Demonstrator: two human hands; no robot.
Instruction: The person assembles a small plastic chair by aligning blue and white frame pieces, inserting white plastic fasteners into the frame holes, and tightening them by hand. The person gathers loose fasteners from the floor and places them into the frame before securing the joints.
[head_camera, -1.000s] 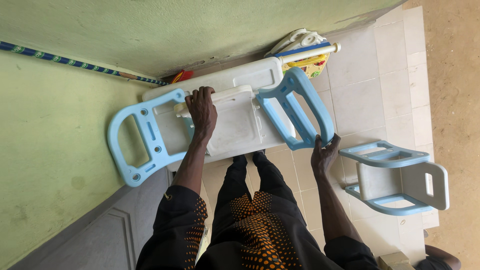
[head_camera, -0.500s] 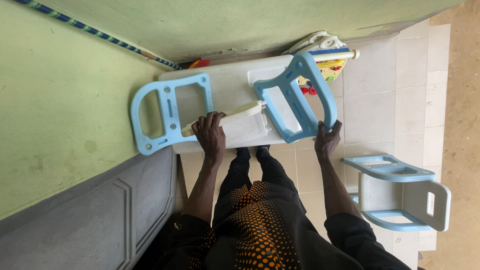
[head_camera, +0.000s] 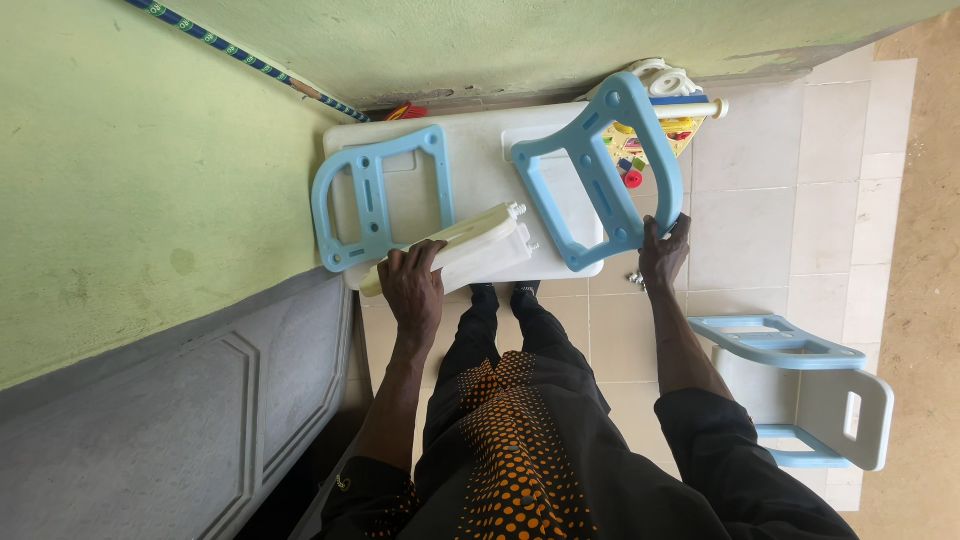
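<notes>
A white plastic child's table (head_camera: 470, 150) lies upside down on the tiled floor against the green wall. Two light blue leg frames belong to it: the left one (head_camera: 375, 195) rests flat on the tabletop, the right one (head_camera: 600, 170) stands up at an angle. My left hand (head_camera: 412, 290) grips a cream-white plastic crossbar (head_camera: 470, 245) at the table's near edge. My right hand (head_camera: 662, 255) holds the lower corner of the right blue leg frame.
A small blue and white plastic chair (head_camera: 810, 385) stands on the tiles at the right. Colourful toys (head_camera: 650, 135) lie behind the table by the wall. A grey panelled door (head_camera: 170, 420) is at the left. A blue striped stick (head_camera: 240, 55) leans on the wall.
The cream crossbar has come loose from between the leg frames and now sits tilted in my left hand at the near edge. The view has shifted, with the table further right.
</notes>
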